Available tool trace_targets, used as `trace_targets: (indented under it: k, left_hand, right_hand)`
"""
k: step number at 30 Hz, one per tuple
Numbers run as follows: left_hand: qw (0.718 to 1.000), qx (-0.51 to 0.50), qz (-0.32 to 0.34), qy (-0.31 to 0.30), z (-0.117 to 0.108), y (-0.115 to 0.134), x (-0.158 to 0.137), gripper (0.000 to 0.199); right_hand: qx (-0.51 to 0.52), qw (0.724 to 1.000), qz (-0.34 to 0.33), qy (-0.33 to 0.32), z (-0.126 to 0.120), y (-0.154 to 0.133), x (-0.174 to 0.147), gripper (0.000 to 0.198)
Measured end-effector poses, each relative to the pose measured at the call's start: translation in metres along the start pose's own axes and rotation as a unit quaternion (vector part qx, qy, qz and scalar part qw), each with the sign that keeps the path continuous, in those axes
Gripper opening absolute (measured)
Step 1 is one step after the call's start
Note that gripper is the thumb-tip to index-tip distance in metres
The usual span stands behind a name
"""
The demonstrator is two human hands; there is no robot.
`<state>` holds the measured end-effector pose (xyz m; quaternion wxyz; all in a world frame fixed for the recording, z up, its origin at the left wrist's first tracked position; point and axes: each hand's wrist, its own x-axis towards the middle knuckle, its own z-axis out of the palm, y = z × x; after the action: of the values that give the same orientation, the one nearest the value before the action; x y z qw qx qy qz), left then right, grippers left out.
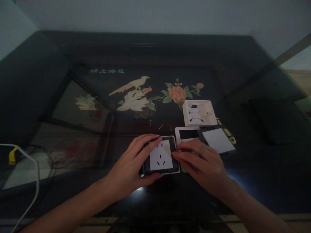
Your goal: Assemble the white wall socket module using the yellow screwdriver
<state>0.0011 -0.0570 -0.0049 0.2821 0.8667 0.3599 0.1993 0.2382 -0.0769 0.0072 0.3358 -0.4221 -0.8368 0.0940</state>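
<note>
One squarish socket (pixel 167 155), face-up, 3-slot end nearest wearer; L hand (pixel 131 165) pinching it; R hand (pixel 206 165) at its R edge, grip can't tell.

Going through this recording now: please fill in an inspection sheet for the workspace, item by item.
Surface: dark, glossy table with a bird-and-flower picture and reflections.
Work items: socket unit between the hands; white open box, white frame, dark-edged white panel to its right; three screws beyond it.
Clutter: yellow-and-black item, partly covered by the panel; identity unclear.
Left hand: grips the socket unit's left side.
Right hand: fingertips at its right edge; anything pinched is hidden.
Cables: white cable at far left, yellow tag beside it.
Surroundings: pale wall behind.
</note>
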Motion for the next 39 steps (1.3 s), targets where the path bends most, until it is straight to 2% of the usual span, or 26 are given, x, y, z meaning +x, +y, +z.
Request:
trace_targets:
  k: [8, 21, 39]
  left_hand:
    - [1.0, 0.007, 0.003, -0.002, -0.0022, 0.001, 0.0011, 0.079]
    - [1.0, 0.018, 0.009, -0.005, -0.0013, 0.0022, 0.0016, 0.07]
    - [1.0, 0.012, 0.007, 0.0, -0.0008, 0.002, 0.0017, 0.068]
  right_hand:
    - [0.027, 0.998, 0.053, 0.013, 0.0013, -0.0002, 0.0007, 0.011]
    - [0.021, 0.998, 0.066, -0.006, 0.0057, -0.0014, 0.0037, 0.019]
    - [0.08, 0.991, 0.104, -0.015, 0.0065, -0.0006, 0.0038, 0.011]
